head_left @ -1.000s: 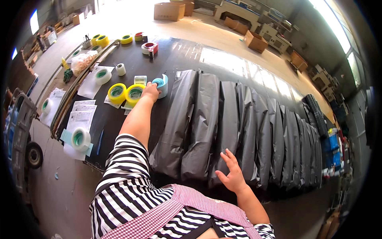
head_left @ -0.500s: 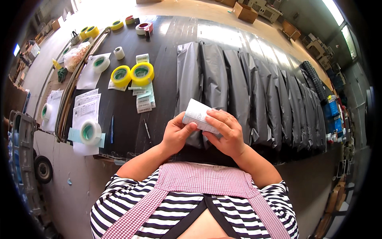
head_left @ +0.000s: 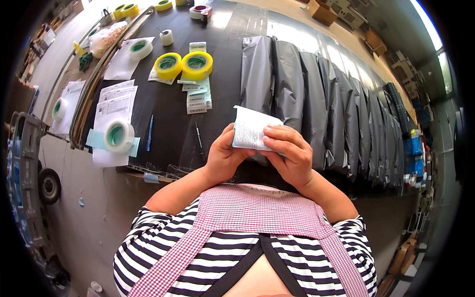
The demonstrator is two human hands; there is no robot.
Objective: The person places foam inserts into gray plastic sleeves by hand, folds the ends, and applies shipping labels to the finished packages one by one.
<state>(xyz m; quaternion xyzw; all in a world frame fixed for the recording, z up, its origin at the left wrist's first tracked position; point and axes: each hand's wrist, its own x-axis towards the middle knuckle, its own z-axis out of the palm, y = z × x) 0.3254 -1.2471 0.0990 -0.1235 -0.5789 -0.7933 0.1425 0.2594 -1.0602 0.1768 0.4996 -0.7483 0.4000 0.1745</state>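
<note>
A white printed paper (head_left: 251,130) with a light blue edge is held up between my two hands, over the table's front edge. It looks folded or bent, and I cannot make out whether it is one sheet or several. My left hand (head_left: 225,154) grips its left side, with the thumb along the lower edge. The fingers of my right hand (head_left: 288,151) lie across its right side, the thumb underneath. Just beyond the paper stands the nearest of several grey plastic mailing bags (head_left: 257,74), lined up in a row toward the right.
Left on the black table (head_left: 168,104) are two yellow tape rolls (head_left: 197,66) on barcode labels (head_left: 197,101). Printed sheets (head_left: 116,99) lie further left, near a clear tape roll (head_left: 118,135). A blue pen (head_left: 150,133) and a dark pen (head_left: 199,138) lie near the front edge.
The paper has been tilted so that more of its printed face shows. Both hands still hold it. The whole view has shifted, so the table things appear higher and further right.
</note>
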